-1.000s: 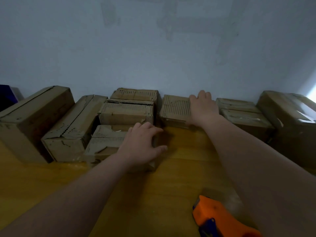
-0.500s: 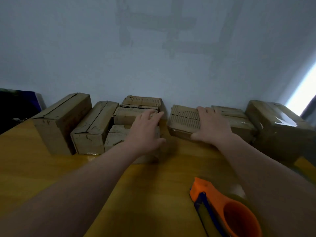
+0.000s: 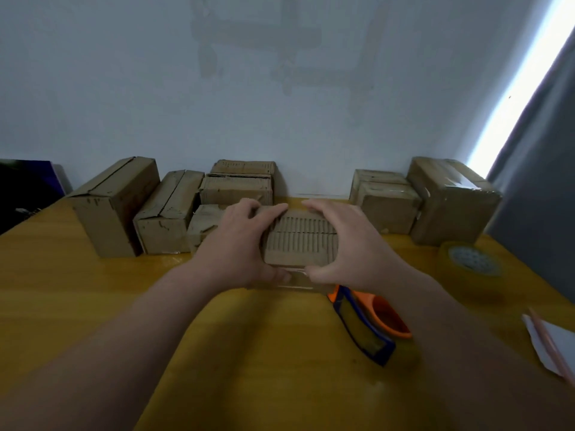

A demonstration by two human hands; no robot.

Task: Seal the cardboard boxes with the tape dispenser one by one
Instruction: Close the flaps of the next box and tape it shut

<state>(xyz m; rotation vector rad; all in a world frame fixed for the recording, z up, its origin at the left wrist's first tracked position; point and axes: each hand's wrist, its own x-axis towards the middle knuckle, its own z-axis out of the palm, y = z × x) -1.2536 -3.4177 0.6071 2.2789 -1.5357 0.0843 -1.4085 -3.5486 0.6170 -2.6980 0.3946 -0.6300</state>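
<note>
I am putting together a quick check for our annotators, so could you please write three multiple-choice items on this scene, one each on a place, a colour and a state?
1. Where does the tape dispenser lie?
A on a shelf
B on the table, nearer the camera than the small box
C on a chair

2. What colours is the tape dispenser?
A green and white
B all black
C orange and blue

3. How is the small box held?
A by the left hand and the right hand, one at each side
B by one hand only
C by no hand

Answers:
1 B: it lies on the yellow tabletop, below the small box in the head view.
2 C: its body is orange with a blue part along one side.
3 A: fingers and thumbs of both hands curl round the box's edges.
</note>
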